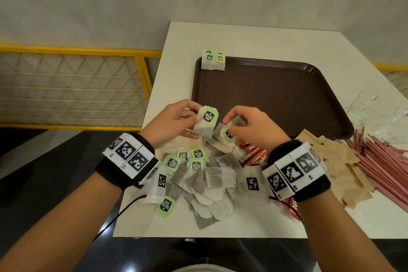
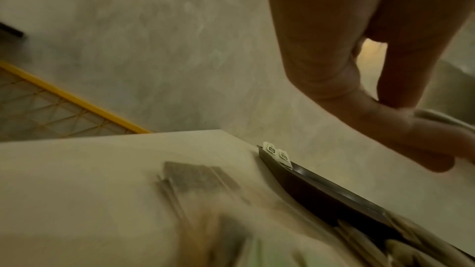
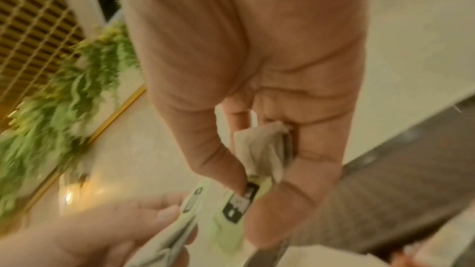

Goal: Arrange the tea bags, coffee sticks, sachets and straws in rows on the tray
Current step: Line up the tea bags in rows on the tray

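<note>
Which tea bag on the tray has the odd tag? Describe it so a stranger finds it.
Start at the brown tray and go to its far left corner, where two tea bags sit side by side. Take the right one: its tag has a brownish centre, its neighbour's a dark one.

Head view high above the tray (image 1: 265, 99), facing down; wrist views close along the fingers, sharing its corner.

The white bench (image 1: 254, 37) carries a brown tray (image 1: 276, 99) at its far middle. Near it lie a heap of tea bags (image 1: 212, 181), red coffee sticks (image 1: 254, 157), brown sachets (image 1: 344, 170) and, at right, pink straws (image 1: 382, 157) beside clear glasses (image 1: 375, 112).
</note>
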